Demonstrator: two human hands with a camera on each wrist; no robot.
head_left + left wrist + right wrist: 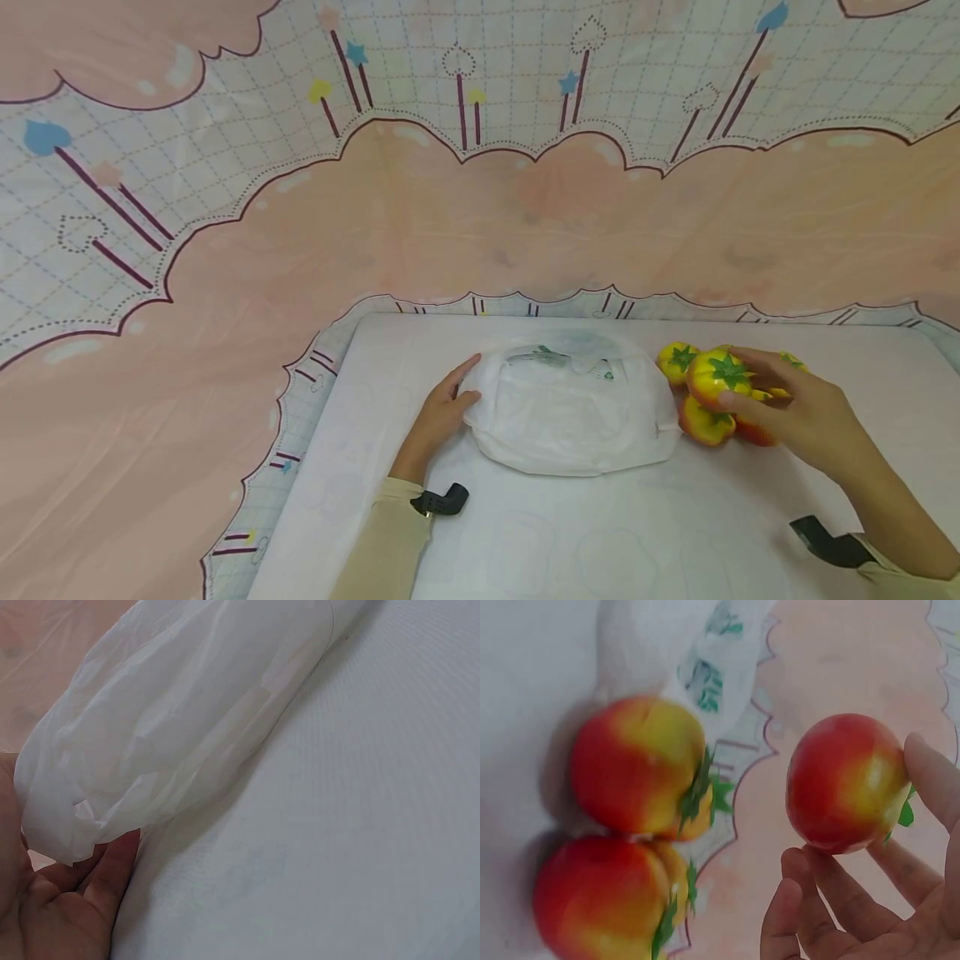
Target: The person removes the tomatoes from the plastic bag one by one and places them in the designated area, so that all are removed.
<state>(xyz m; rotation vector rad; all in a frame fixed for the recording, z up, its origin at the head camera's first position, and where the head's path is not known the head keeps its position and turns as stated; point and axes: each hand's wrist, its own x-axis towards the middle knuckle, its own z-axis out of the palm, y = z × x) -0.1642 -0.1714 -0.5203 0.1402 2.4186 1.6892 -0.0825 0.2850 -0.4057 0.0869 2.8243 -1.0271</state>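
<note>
A white plastic bag (570, 408) with green print lies puffed out on the white table. My left hand (442, 408) is at its left end, with fingers and thumb around the edge; in the left wrist view, bent fingers (112, 874) tuck behind the thin plastic (150, 735). My right hand (802, 408) holds a red-and-yellow tomato (844, 784) with green leaves between thumb and fingertips, raised above the others. Several similar tomatoes (707, 423) sit in a cluster right of the bag, partly hidden by the right hand. Two stacked-looking ones (634, 765) show in the right wrist view.
The white tabletop (570, 542) carries the bag and tomatoes. Behind it and to the left hangs a pink-and-white printed cloth (525, 225) with scalloped outlines. Black wrist straps (442, 500) circle both forearms.
</note>
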